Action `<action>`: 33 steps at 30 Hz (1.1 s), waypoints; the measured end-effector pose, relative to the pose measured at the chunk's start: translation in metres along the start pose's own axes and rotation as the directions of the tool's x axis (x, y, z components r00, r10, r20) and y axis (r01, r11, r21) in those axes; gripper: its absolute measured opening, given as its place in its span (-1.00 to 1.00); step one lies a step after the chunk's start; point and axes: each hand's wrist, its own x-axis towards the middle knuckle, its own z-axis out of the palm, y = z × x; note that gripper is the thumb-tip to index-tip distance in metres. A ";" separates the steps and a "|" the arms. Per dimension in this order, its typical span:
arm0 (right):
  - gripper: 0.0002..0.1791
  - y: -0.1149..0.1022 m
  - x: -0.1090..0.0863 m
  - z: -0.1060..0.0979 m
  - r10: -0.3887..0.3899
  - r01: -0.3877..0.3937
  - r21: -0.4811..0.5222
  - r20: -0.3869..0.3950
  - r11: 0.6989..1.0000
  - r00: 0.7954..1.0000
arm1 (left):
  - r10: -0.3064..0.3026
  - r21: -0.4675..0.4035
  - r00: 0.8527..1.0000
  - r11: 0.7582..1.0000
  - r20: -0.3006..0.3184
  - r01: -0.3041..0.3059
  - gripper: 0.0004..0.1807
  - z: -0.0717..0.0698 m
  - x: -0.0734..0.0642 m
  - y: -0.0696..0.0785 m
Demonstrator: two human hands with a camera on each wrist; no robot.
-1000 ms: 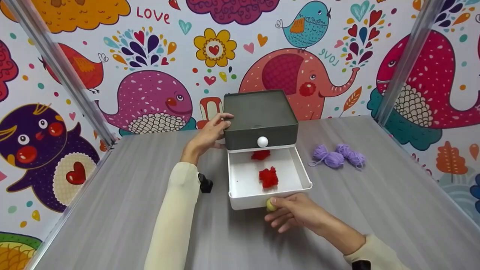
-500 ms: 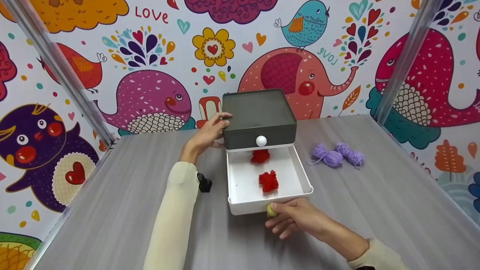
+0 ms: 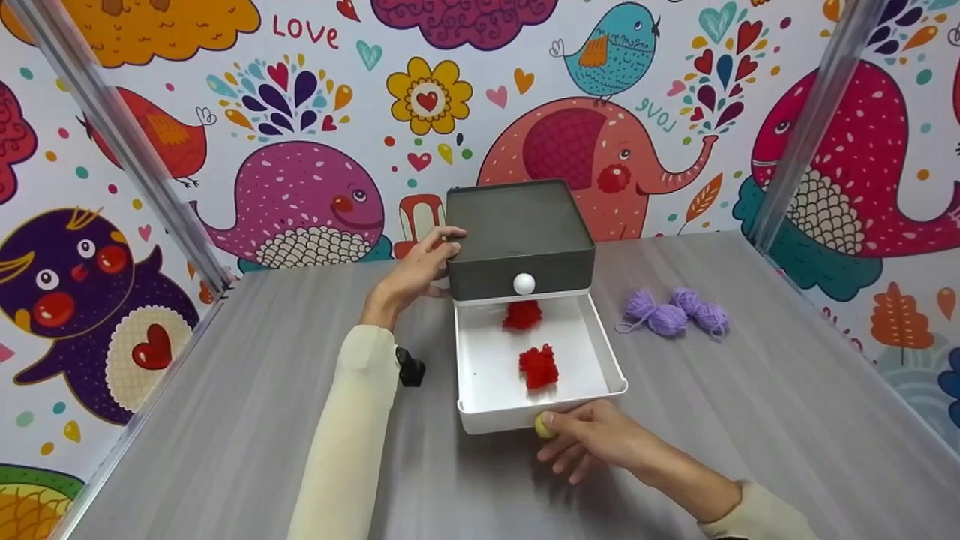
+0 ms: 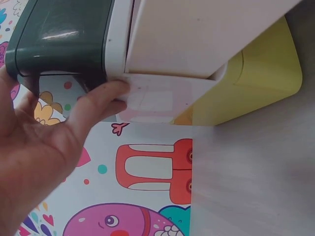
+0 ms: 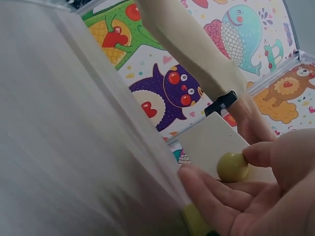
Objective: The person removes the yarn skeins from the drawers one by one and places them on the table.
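A small drawer unit with a dark grey-green top [image 3: 517, 221] stands on the table, its white drawer [image 3: 480, 418] pulled far out. Two red clumps that look like yarn lie in it: a front clump [image 3: 538, 367] and a rear clump [image 3: 523, 316]. My left hand [image 3: 412, 271] grips the unit's left side, fingers over the top edge; in the left wrist view, fingertips [image 4: 115, 91] touch the white section. My right hand [image 3: 600, 433] pinches the drawer's yellow-green knob [image 5: 233, 167] between thumb and finger, the other fingers loosely extended below.
Several purple yarn balls [image 3: 667, 319] lie on the grey table [image 3: 720, 405] right of the unit. A white knob [image 3: 524, 283] sticks out from the dark upper section. A yellow lower section [image 4: 268, 73] shows in the left wrist view. Patterned walls [image 3: 427, 157] close in the table's back and sides.
The right hand has drawn the white drawer a little farther toward me, and the red clumps have come forward with it. The left hand keeps its place on the unit.
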 end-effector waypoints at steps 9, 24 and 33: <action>-0.59 -0.022 -0.013 -0.006 -0.078 0.075 -0.338 0.006 0.938 0.997 | -0.002 0.013 1.000 1.000 0.000 0.002 -0.57 0.000 0.000 0.001; -0.76 -0.058 -0.021 -0.015 -0.271 0.175 -0.540 -0.102 0.823 0.957 | -0.009 0.011 1.000 1.000 -0.005 0.009 -0.58 -0.001 -0.001 0.001; -0.73 -0.066 -0.004 -0.015 -0.392 0.212 -0.578 -0.205 0.788 0.897 | -0.008 0.021 1.000 1.000 -0.003 0.008 -0.57 0.000 -0.001 0.001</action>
